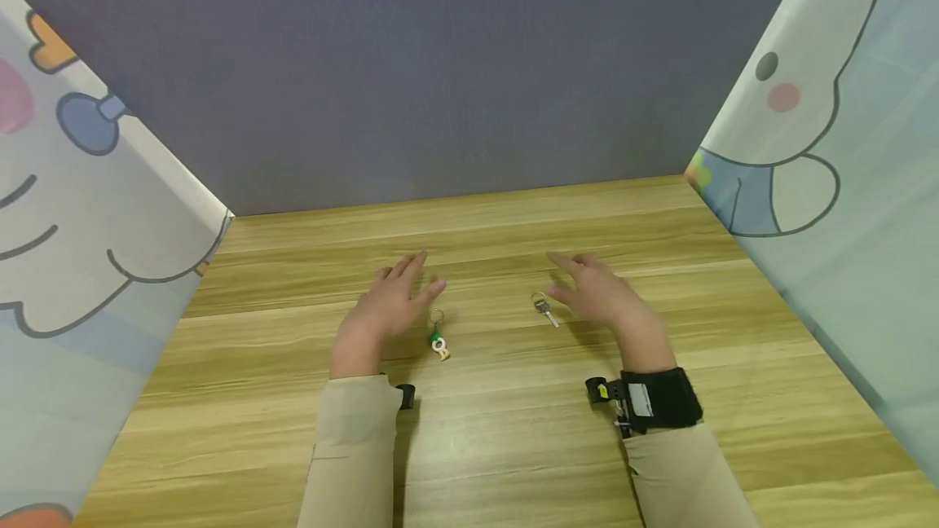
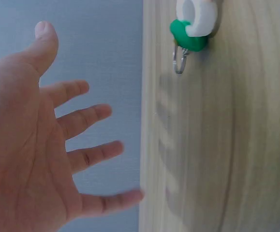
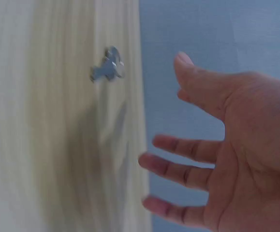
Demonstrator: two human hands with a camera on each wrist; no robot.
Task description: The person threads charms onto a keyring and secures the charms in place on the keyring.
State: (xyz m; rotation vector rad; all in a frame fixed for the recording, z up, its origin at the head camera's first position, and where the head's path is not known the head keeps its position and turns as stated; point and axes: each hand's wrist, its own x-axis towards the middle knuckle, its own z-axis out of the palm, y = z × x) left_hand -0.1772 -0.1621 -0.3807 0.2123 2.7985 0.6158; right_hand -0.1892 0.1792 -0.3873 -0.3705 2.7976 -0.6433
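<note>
On the wooden table lies a keychain with a green and white charm and a metal ring, just right of my left hand. The left wrist view shows the charm beyond my thumb, with the left fingers spread and holding nothing. A small silver key on a ring lies left of my right hand. In the right wrist view the key is slightly blurred, and my right fingers are apart with nothing in them. Both hands hover over the table, palms facing inward.
A dark grey panel rises along the table's back edge. Cartoon-printed cloths hang at the left and right sides. Black camera straps sit at the wrists.
</note>
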